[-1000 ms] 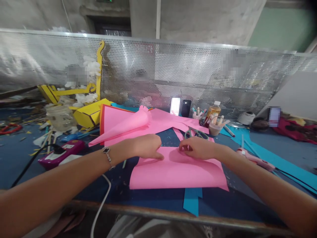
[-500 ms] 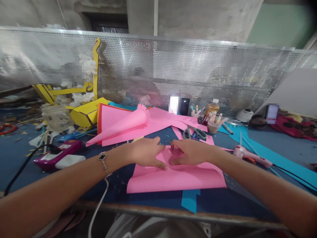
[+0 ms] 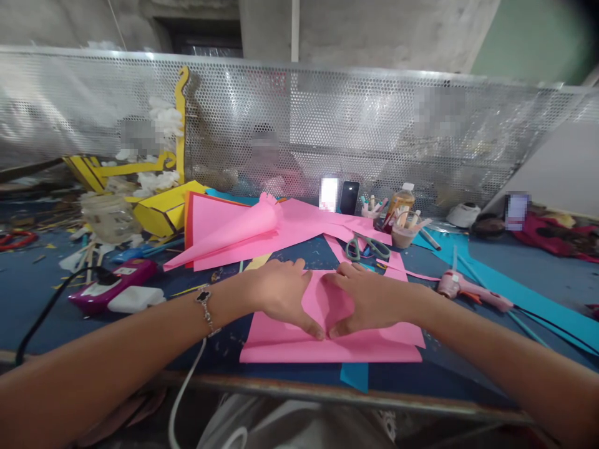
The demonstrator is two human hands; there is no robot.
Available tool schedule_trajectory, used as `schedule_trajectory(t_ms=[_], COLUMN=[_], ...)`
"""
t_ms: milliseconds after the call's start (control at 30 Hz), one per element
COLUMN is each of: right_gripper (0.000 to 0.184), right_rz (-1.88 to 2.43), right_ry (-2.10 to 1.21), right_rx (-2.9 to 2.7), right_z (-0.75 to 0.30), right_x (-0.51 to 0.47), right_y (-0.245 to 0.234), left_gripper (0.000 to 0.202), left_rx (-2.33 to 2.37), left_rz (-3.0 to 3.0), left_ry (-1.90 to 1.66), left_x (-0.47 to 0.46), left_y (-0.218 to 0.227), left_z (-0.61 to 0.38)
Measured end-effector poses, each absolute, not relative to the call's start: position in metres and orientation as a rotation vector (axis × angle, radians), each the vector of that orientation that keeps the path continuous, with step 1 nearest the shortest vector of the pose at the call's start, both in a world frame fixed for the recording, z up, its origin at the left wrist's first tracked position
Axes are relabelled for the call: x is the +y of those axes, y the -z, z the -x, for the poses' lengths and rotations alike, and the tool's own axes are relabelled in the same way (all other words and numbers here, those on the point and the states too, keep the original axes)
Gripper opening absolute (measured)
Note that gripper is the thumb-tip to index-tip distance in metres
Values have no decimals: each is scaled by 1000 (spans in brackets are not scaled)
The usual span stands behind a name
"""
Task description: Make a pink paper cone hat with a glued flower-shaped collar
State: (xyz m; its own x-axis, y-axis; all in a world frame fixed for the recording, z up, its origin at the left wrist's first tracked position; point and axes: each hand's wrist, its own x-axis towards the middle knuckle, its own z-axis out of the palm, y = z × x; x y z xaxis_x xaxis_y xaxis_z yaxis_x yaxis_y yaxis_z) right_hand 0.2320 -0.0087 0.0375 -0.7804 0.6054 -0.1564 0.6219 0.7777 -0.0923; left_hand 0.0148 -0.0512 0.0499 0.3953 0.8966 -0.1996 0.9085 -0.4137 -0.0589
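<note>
A sheet of pink paper (image 3: 290, 342) lies in front of me, its near edge folded over along the table's front. My left hand (image 3: 285, 293) rests on it from the left with the thumb spread out, pressing at the fold. From the other side my right hand (image 3: 362, 296) does the same, fingers slightly bent and thumb stretched down. The two thumb tips almost meet at the middle of the folded strip. Neither hand grips anything. Beneath the sheet a piece of blue paper (image 3: 354, 376) sticks out toward the table edge.
Scissors (image 3: 367, 248) lie behind the sheet, near a cup of markers (image 3: 405, 234). A pink glue gun (image 3: 472, 292) is at right, a purple power strip (image 3: 115, 287) at left. Rolled pink paper (image 3: 234, 234) and a yellow box (image 3: 163, 215) sit farther back, before a perforated metal screen (image 3: 355, 112).
Both hands' thumbs have moved down toward me onto the near fold. The rounded fold now lies flatter and narrower.
</note>
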Motion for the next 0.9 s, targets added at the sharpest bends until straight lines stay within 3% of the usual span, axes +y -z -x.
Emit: schedule_trajectory(t_ms=[233, 500, 900], right_gripper=[103, 94, 95], right_rz=[-965, -984, -987], right_ry=[148, 180, 157], right_rx=[2861, 2855, 2828], right_z=[-235, -232, -229], right_x=[-15, -17, -19], right_y=[-36, -40, -41], left_gripper=[112, 93, 107], left_rx=[1673, 1432, 1517], left_rz=[-2589, -2584, -2618], left_ry=[330, 264, 242], left_x=[-52, -55, -62], left_y=[-48, -47, -44], left_z=[-16, -16, -26])
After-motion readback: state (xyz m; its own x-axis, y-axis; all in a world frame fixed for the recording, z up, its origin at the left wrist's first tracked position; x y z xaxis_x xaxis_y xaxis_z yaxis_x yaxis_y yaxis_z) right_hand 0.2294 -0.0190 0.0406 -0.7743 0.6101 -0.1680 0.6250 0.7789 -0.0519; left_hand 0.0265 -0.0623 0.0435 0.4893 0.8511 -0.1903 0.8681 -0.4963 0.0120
